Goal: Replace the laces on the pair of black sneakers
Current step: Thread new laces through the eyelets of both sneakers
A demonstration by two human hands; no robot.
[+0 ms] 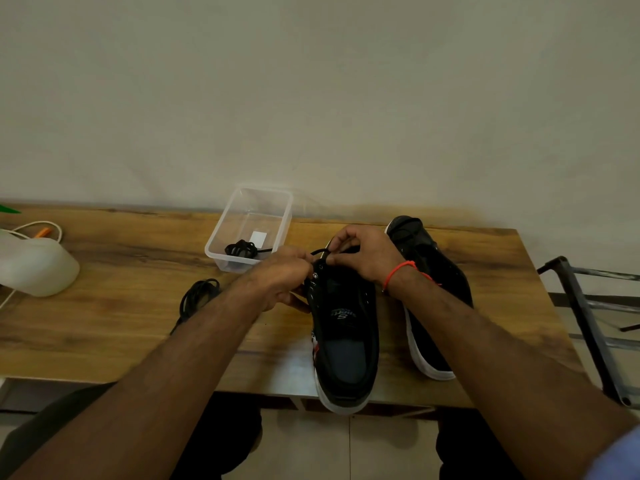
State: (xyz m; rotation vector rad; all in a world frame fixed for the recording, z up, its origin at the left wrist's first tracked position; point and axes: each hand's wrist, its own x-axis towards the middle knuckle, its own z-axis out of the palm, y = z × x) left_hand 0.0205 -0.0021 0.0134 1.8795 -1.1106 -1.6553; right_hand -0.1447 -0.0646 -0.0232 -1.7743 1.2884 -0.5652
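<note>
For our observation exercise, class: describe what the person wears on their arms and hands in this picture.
Both forearms are bare, with no gloves or rings visible. The right hand has a thin red-orange thread bracelet tied round its wrist. A light blue sleeve edge shows at the right upper arm. The left hand and wrist carry nothing.

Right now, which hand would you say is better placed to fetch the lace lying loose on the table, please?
Left, probably. The loose lace lies beside the left hand, left of the near sneaker. The right hand would have to cross over. Both currently pinch the lace at the sneaker.
</note>
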